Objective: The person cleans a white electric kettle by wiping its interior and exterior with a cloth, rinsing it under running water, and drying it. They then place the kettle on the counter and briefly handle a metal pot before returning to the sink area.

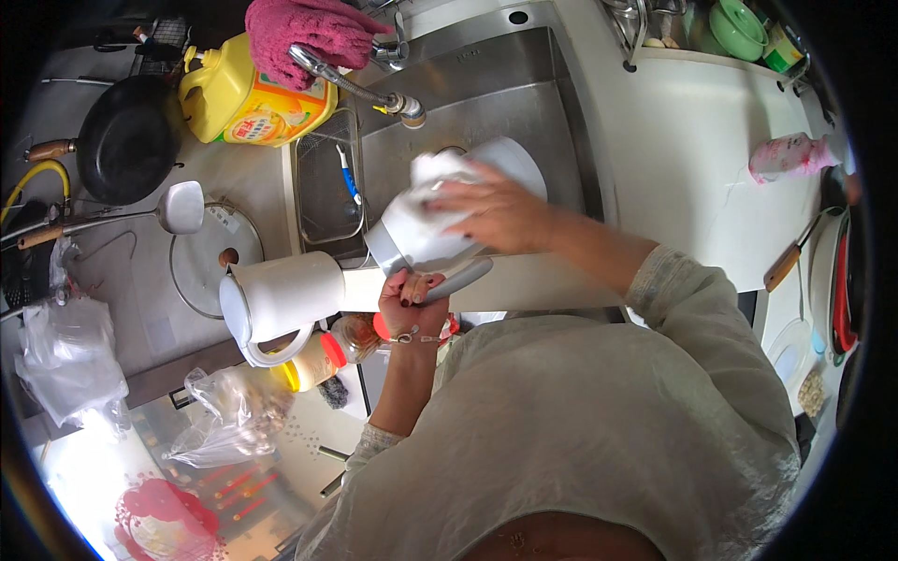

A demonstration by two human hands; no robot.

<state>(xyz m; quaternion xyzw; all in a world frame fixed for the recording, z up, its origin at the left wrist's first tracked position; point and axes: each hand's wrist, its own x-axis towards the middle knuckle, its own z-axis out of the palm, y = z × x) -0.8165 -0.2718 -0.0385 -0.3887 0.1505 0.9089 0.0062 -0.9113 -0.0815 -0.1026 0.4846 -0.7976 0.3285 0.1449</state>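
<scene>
My left hand point(414, 298) grips the grey handle point(459, 279) of a white electric kettle point(428, 238) with a grey band, tilted over the near edge of the steel sink point(400, 151). Against the kettle's side, my right hand point(501, 214) presses a white cloth point(438, 168); motion blurs its fingers. A rounded white surface point(515, 165) shows beyond that hand, and whether it belongs to the kettle is unclear. Left of the kettle lies a white pitcher point(295, 287) at the counter edge.
The faucet point(410, 112) reaches over the sink, beside a pink towel point(309, 35) and a yellow detergent jug point(259, 98). A wire basket point(302, 203) holds a blue-handled brush point(347, 175). Leftward are a glass lid point(210, 266), a spatula point(181, 208) and a black pan point(130, 140).
</scene>
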